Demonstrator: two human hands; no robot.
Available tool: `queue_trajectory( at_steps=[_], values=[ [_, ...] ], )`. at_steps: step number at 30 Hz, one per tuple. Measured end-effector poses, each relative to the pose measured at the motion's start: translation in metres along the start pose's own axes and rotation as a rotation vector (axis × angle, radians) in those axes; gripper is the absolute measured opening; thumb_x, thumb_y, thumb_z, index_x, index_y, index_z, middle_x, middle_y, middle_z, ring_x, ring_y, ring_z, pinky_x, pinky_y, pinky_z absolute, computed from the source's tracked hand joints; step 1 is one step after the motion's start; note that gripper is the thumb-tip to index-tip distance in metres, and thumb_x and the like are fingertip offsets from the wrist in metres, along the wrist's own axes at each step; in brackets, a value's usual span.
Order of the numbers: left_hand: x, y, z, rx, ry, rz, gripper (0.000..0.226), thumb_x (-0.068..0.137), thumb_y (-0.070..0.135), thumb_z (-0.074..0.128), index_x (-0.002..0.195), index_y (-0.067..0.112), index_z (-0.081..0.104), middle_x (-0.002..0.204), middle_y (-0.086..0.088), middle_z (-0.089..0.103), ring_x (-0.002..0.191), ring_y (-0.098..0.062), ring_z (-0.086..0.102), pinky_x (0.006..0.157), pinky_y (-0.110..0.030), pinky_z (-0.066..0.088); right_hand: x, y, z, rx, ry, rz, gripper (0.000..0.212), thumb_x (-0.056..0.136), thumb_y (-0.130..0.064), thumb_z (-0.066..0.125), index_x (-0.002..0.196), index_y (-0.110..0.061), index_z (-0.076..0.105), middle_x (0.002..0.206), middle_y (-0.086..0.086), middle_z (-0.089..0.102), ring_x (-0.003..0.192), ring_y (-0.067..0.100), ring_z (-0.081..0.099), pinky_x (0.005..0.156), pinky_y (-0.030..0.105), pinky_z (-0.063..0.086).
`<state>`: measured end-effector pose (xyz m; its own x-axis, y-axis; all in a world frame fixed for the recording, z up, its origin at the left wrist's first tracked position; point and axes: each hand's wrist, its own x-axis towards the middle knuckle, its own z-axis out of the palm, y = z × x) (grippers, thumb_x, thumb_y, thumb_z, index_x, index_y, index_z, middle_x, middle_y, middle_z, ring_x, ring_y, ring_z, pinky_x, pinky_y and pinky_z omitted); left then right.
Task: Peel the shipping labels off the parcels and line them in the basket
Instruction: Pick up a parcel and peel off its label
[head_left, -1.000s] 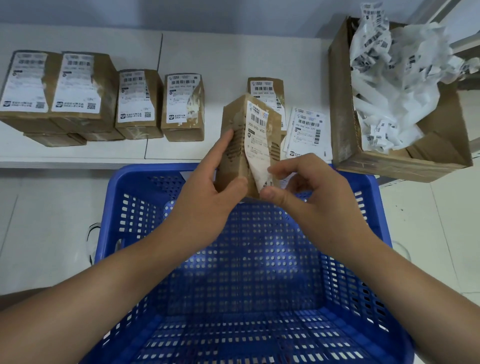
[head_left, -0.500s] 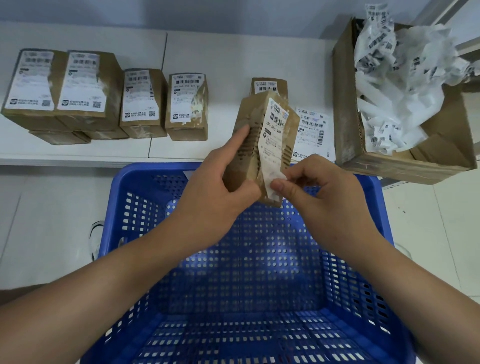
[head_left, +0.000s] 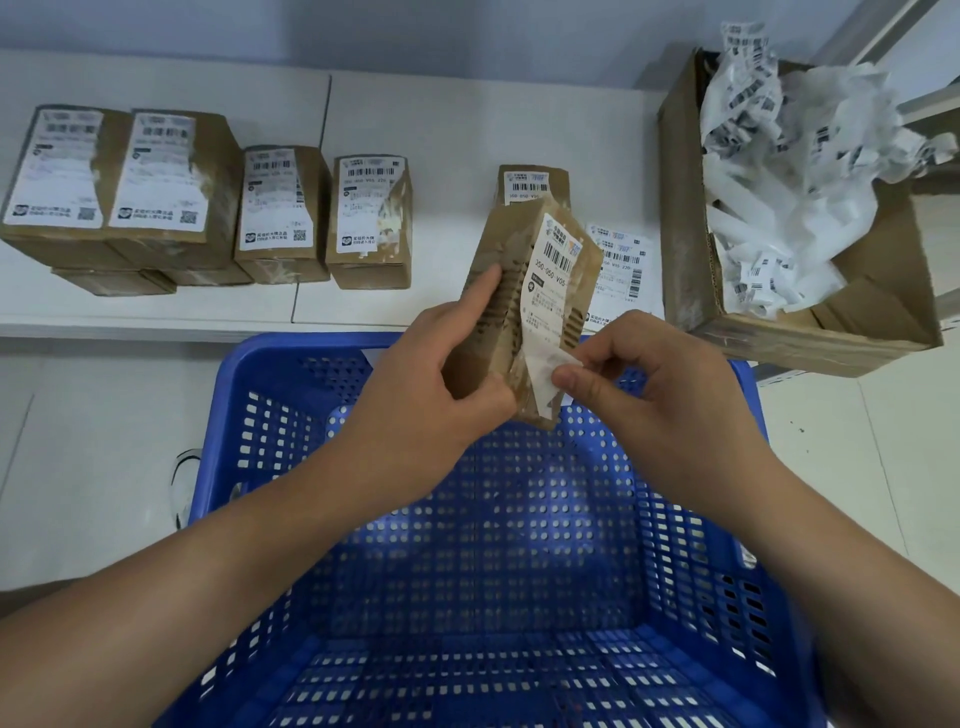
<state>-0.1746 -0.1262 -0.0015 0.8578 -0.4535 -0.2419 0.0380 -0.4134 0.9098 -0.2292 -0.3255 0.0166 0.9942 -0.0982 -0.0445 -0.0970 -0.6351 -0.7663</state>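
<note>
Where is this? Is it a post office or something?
Probably a parcel sorting or packing room, though I can't be sure. Brown parcels with barcode labels sit in a row on a white shelf, a cardboard box is stuffed with peeled label paper, and a blue basket waits below.

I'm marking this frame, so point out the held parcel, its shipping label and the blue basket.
held parcel (head_left: 488, 332), head view, brown side face.
shipping label (head_left: 548, 291), head view, printed middle.
blue basket (head_left: 270, 364), head view, far left rim.
</note>
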Motion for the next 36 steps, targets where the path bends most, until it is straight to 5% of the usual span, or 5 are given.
queue_trajectory(
  at_steps=[12,20,24,29,36],
  values=[
    [0.004,0.002,-0.005,0.011,-0.041,-0.014,0.08,0.089,0.029,0.059,0.159,0.048,0.024,0.139,0.019,0.054,0.11,-0.005,0.062,0.077,-0.01,0.048,0.005,0.003,-0.011,-0.056,-0.01,0.021,0.017,0.09,-0.029,0.072,0.08,-0.038,0.062,0.086,-0.012,0.064,0.085,0.005,0.059,0.069,0.011,0.041],
    [0.008,-0.008,-0.004,-0.115,-0.059,-0.048,0.062,0.099,0.041,0.058,0.155,0.054,0.033,0.147,0.017,0.05,0.126,-0.009,0.061,0.104,-0.04,0.055,0.003,0.002,-0.003,0.278,-0.058,0.043,0.011,0.088,-0.019,0.076,0.098,-0.025,0.073,0.086,-0.009,0.073,0.081,0.006,0.068,0.077,0.015,0.051],
    [0.008,-0.012,-0.002,-0.079,-0.059,-0.025,0.077,0.092,0.031,0.077,0.151,0.057,0.035,0.149,0.021,0.045,0.128,-0.007,0.059,0.102,-0.032,0.056,0.002,0.001,0.001,0.284,-0.009,0.015,0.02,0.088,-0.015,0.077,0.094,-0.032,0.069,0.082,-0.007,0.071,0.075,0.008,0.067,0.077,0.02,0.056],
    [0.008,-0.011,-0.002,-0.053,-0.025,-0.007,0.074,0.095,0.019,0.071,0.15,0.058,0.039,0.14,0.021,0.05,0.119,0.006,0.057,0.096,-0.02,0.053,0.001,0.004,-0.001,0.241,0.037,0.045,0.02,0.087,-0.015,0.078,0.09,-0.033,0.07,0.079,-0.006,0.073,0.075,0.016,0.072,0.076,0.037,0.061],
    [0.007,-0.011,-0.003,0.016,-0.015,0.001,0.074,0.095,0.014,0.068,0.148,0.058,0.04,0.134,0.019,0.05,0.113,0.007,0.056,0.09,-0.009,0.048,0.003,0.009,-0.008,0.145,0.062,0.032,0.013,0.087,-0.015,0.078,0.094,-0.026,0.076,0.081,-0.007,0.075,0.076,0.015,0.073,0.075,0.039,0.061]
  ],
)
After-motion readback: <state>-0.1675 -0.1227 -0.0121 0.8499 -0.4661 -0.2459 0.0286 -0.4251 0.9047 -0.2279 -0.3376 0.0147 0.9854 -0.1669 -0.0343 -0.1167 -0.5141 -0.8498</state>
